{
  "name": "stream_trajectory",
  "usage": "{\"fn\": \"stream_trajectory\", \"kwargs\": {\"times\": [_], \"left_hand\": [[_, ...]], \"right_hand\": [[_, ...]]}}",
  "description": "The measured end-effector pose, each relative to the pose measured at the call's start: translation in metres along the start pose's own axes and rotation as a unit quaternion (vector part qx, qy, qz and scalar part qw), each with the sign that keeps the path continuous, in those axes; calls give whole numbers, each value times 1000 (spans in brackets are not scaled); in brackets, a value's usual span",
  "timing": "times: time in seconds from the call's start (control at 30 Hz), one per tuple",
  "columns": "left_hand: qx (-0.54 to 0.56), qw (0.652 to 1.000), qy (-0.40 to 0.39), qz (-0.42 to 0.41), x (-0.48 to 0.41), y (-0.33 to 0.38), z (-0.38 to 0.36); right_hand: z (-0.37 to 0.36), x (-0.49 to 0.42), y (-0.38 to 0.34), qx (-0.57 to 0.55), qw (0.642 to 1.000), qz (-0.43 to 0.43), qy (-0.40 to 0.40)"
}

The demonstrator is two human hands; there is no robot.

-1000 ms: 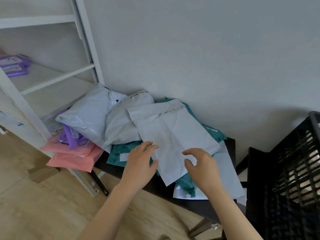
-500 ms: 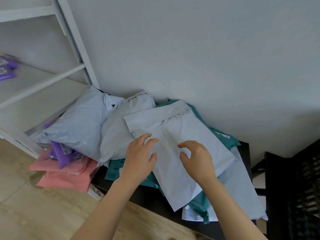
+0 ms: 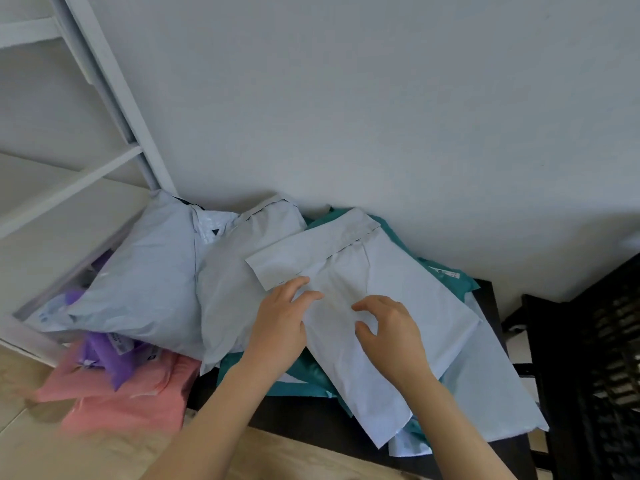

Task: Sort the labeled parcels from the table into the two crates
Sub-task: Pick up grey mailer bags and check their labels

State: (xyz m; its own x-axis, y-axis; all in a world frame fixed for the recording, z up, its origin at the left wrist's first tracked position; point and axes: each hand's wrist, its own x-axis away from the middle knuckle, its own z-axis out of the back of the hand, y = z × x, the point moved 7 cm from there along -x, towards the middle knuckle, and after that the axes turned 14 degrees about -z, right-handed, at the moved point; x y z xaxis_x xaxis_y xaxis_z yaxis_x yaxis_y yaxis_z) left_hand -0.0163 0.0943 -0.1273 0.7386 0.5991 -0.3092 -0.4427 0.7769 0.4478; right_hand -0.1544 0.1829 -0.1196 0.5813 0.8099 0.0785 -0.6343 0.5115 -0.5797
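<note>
A flat pale grey parcel (image 3: 374, 289) lies on top of the pile on the dark table (image 3: 311, 420), its plain side up. My left hand (image 3: 280, 323) rests on its left edge with fingers stretched forward. My right hand (image 3: 391, 330) is over its middle, fingers bent, fingertips touching the surface. Under it lie teal parcels (image 3: 304, 375) and another pale parcel (image 3: 485, 393). Two bulky grey parcels (image 3: 152, 278) sit to the left. No label is visible on the top parcel.
Pink parcels (image 3: 121, 396) and purple parcels (image 3: 104, 351) hang off the table's left end. A white shelf unit (image 3: 86, 181) stands at the left. A black crate (image 3: 602, 358) stands at the right. The wall is right behind the pile.
Both hands have slid forward onto the top grey parcel. The view has shifted left, so the black crate sits nearer the right edge.
</note>
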Motion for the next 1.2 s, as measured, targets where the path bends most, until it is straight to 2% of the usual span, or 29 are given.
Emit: {"fn": "stream_trajectory", "kwargs": {"times": [0.07, 0.17, 0.23, 0.37, 0.43, 0.53, 0.63, 0.7, 0.77, 0.83, 0.9, 1.1, 1.2], "left_hand": [[5, 1000, 25, -3, -2, -7, 7], [9, 998, 67, 9, -2, -15, 19], [6, 996, 86, 3, -3, -18, 25], [-16, 997, 76, -21, -5, -22, 27], [-14, 997, 73, -25, -6, -25, 28], [0, 996, 86, -25, -8, -26, 29], [15, 996, 87, -24, -12, -26, 28], [9, 997, 61, -42, -17, -25, 22], [12, 999, 18, -43, -21, -23, 11], [20, 999, -1, -37, -22, -22, 3], [24, 999, -1, -41, -21, -21, -2], [22, 998, 5, -50, -23, -19, -4], [33, 995, 61, -71, -28, -16, 9]], "right_hand": [[-12, 4, -10, 18, 999, 18, -38], [-43, 13, -16, 166, 981, 21, -97], [-57, 15, -15, 229, 970, 26, -77], [-53, 7, -13, 230, 973, 8, 10], [-47, 4, -11, 207, 978, -4, 15], [-39, -2, -3, 163, 986, -38, -19], [-26, -9, 5, -9, 994, -90, -58], [-7, -16, 11, -73, 990, -117, -16], [6, -22, 19, 20, 993, -116, 15], [0, -22, 24, 162, 978, -126, -30], [-9, -19, 30, 239, 959, -141, -59], [-3, -21, 34, 231, 961, -150, 20], [6, -23, 31, 220, 964, -140, 53]]}}
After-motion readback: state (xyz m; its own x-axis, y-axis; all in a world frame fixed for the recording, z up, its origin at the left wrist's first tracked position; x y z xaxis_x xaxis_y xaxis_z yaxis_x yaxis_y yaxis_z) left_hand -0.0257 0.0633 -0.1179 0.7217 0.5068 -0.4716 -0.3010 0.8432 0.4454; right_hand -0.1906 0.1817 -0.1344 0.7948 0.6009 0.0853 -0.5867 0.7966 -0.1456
